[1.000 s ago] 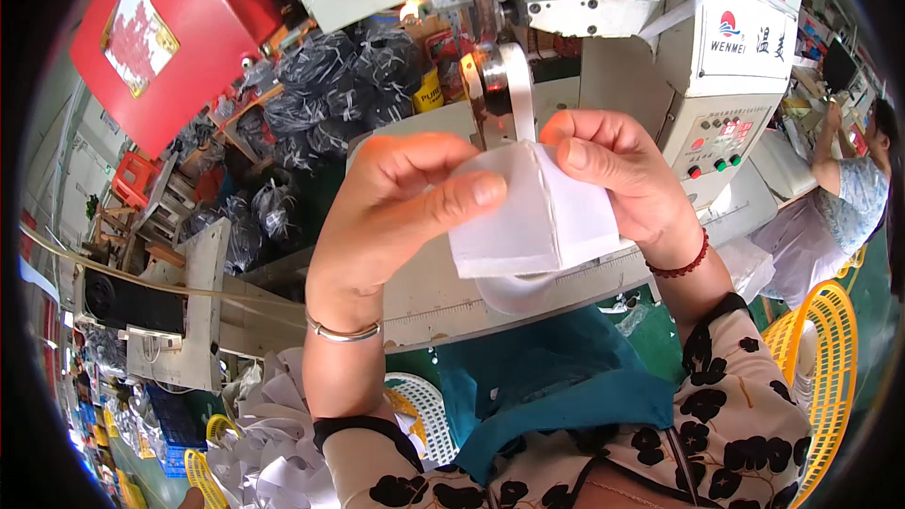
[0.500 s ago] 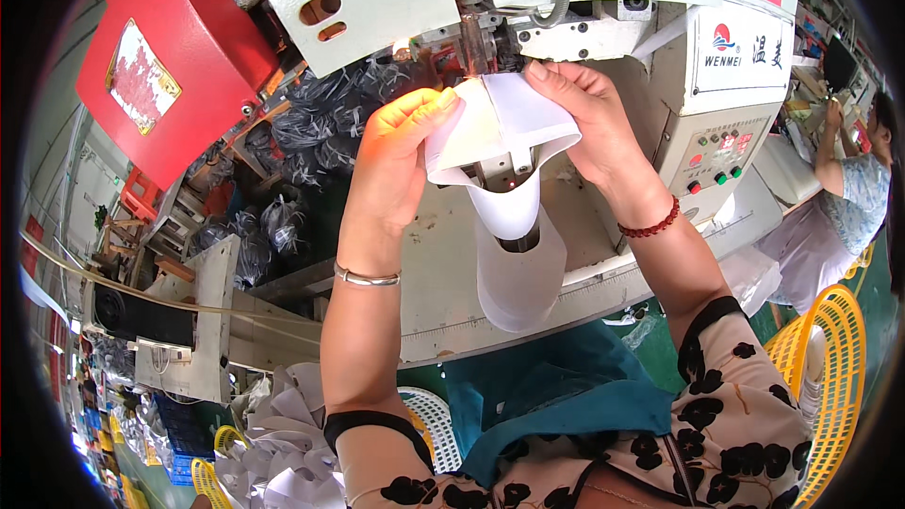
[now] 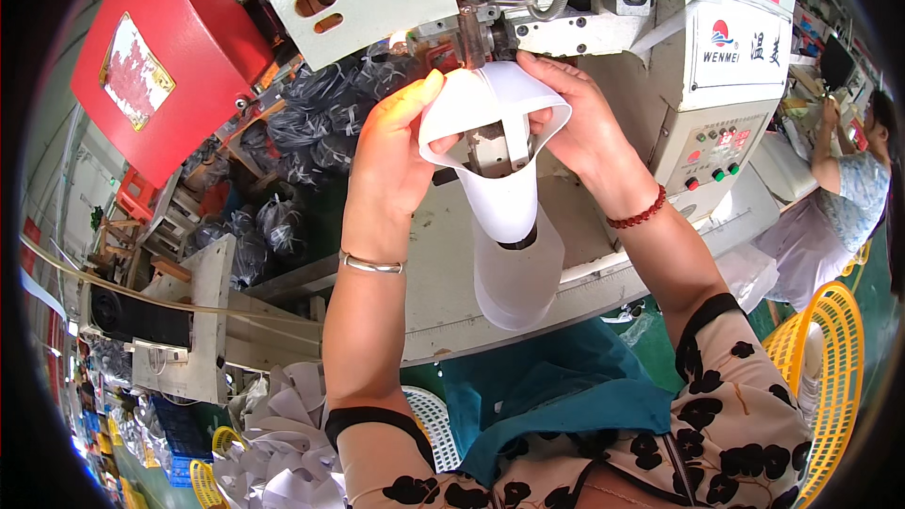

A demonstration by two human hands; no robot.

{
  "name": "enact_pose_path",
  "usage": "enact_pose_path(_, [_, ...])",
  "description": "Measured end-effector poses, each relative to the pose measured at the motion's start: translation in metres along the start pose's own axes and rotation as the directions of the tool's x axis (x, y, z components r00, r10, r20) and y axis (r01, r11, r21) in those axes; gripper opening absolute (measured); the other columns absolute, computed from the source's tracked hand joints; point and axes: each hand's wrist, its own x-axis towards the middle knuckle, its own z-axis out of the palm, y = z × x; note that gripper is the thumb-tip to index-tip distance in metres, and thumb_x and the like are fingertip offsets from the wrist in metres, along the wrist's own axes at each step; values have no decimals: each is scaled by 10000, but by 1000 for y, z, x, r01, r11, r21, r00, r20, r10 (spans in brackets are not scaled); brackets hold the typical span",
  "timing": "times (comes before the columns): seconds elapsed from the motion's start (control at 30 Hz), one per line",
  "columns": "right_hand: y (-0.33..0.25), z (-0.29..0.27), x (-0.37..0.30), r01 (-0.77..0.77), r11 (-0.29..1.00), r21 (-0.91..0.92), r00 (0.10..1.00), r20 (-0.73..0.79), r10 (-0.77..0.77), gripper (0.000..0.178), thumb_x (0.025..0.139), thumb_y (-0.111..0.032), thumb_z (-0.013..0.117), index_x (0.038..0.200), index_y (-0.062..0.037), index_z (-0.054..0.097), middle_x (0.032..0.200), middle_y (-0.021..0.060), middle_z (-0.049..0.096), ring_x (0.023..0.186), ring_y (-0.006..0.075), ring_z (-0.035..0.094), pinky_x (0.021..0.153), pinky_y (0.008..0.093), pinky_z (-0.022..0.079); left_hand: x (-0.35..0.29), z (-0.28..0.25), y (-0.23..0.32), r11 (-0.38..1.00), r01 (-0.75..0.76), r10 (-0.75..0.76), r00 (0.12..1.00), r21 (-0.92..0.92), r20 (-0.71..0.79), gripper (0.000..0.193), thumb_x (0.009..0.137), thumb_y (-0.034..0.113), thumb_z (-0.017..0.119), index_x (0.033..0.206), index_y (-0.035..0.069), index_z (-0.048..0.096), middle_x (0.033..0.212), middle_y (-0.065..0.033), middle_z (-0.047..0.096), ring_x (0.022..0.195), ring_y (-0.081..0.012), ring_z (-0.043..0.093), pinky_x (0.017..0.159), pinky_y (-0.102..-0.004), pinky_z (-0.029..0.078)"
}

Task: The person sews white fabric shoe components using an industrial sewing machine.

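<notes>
A white shoe upper point(image 3: 502, 203) with a seam down its middle sits around the metal arm of a machine, right under the machine's head point(image 3: 470, 36). My left hand point(image 3: 388, 155) grips its left edge, thumb outside and fingertips showing inside the opening. On the opposite edge, my right hand point(image 3: 586, 127) holds it the same way. The upper's opening faces me, and the metal arm shows through it. Below hangs a pale curved sheet point(image 3: 518, 287) over the arm's near end. A warm glow lights the upper's top left and my left fingers.
The control box point(image 3: 721, 146) with knobs stands at right, a red machine housing point(image 3: 170, 47) at upper left. Black plastic bags point(image 3: 330, 99) lie behind. Pale cut pieces point(image 3: 283, 443) are heaped lower left; a yellow basket point(image 3: 844, 349) and another person point(image 3: 844, 179) are at right.
Both hands have pushed the shoe upper slightly away from me, toward the machine head. Its opening now shows wider, with more of the metal arm visible inside.
</notes>
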Motion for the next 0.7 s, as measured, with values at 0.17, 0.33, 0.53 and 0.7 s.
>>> enact_pose_path(0.17, [1, 2, 0, -29, 999, 26, 999, -29, 29, 207, 857, -202, 611, 920, -6, 636, 615, -15, 541, 485, 45, 423, 490, 204, 364, 1, -1, -2, 999, 20, -23, 998, -46, -63, 269, 913, 185, 502, 983, -58, 595, 796, -42, 589, 573, -70, 438, 469, -195, 327])
enact_pose_path(0.33, [2, -2, 2, -50, 998, 27, 998, -23, 51, 197, 864, -200, 601, 908, -10, 630, 623, -23, 536, 481, 42, 408, 500, 204, 370, 1, -2, -3, 998, 21, -23, 999, -58, -31, 265, 914, 186, 500, 975, -52, 597, 786, -39, 585, 568, -69, 436, 469, -194, 330])
enact_pose_path(0.53, [1, 1, 1, -64, 997, 38, 997, -41, 66, 198, 870, -195, 593, 931, -10, 625, 620, -26, 531, 470, 45, 397, 497, 206, 366, 1, -2, -4, 997, 32, -35, 999, -70, -40, 264, 913, 191, 501, 975, -47, 597, 778, -32, 582, 564, -67, 436, 471, -189, 335])
enact_pose_path(0.7, [0, -6, 1, -78, 995, 56, 997, 9, 77, 203, 872, -195, 590, 946, -9, 622, 638, -24, 536, 497, 48, 414, 504, 208, 374, 2, -1, -4, 996, 36, -39, 998, -77, -42, 251, 912, 194, 504, 968, -29, 603, 776, -25, 581, 566, -65, 440, 478, -191, 343])
